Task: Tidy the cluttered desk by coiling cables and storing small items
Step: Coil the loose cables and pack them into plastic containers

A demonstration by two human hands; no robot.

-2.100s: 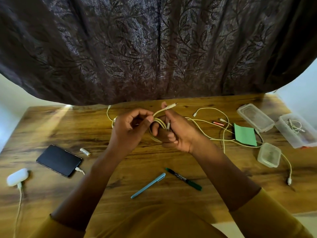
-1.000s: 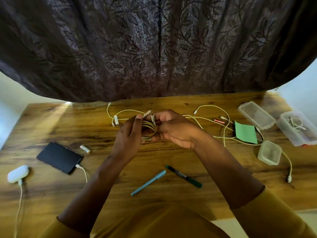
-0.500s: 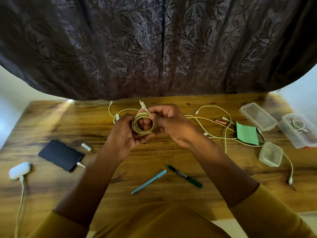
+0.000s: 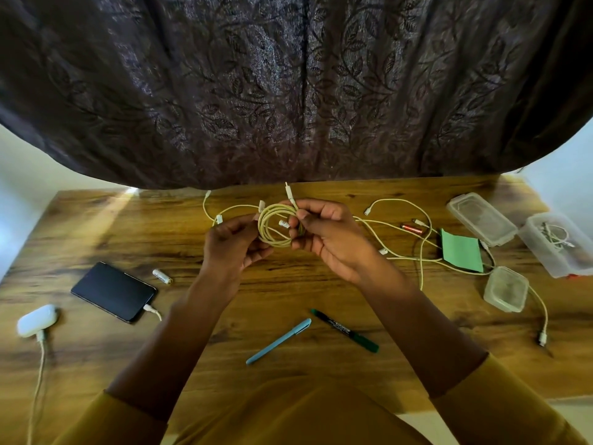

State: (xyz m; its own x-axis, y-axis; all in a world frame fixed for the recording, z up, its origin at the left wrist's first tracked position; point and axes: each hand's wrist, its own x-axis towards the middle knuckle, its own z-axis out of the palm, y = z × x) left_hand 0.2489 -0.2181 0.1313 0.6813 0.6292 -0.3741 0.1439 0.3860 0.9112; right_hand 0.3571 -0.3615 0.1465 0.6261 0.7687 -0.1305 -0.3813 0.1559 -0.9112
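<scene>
- Cable coil [image 4: 275,227] of pale loops hangs above the wooden desk [image 4: 96,226], between both hands.
- Right hand [image 4: 324,234] pinches its right side, plug end [image 4: 288,191] sticking up.
- Left hand [image 4: 232,244] curls fingers on its left edge.
- Loose cables [image 4: 420,248], 2 pens [image 4: 279,341] and lidded boxes [image 4: 481,218] lie around.

Counter [image 4: 321,284]: wood, brown, strong dark grain running left to right, far edge against a curtain. Curtain [image 4: 295,91]: dark brown-purple fabric, woven leaf-and-vine pattern, hanging in vertical folds, fills the upper half of the view and reaches down to the counter's far edge. Wall [image 4: 29,165]: pale, plain, visible at lower left of the curtain and again at the right. Light: a bright streak [image 4: 118,203] falls across the counter's far left corner.
</scene>
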